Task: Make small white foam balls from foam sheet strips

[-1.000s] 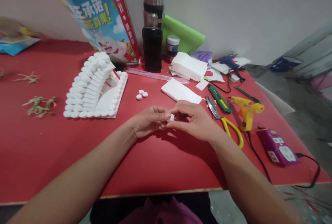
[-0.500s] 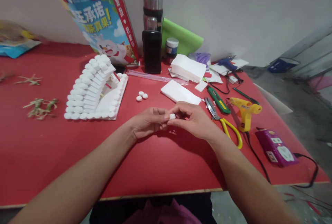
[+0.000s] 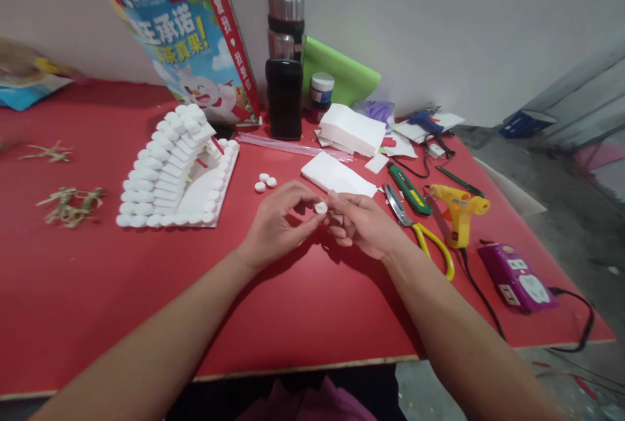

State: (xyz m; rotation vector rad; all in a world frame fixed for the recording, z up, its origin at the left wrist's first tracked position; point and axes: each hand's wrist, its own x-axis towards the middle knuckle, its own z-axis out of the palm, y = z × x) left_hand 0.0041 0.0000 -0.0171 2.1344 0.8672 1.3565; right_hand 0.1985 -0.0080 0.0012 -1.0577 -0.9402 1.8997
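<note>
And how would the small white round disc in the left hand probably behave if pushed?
The small white round disc may roll on edge, given its circular outline. Flat, like the three similar white discs, it would likely slide. It is probably light, being small and pinched by the left hand.

Dim light softly shadows the red table point(image 3: 303, 323) — far left seems blurred.

A red table point(image 3: 293, 317) holds a white model staircase point(image 3: 170, 170), three white discs point(image 3: 271, 181), scissors point(image 3: 407, 220), a cutter point(image 3: 410, 190), a glue gun point(image 3: 459, 209).
</note>
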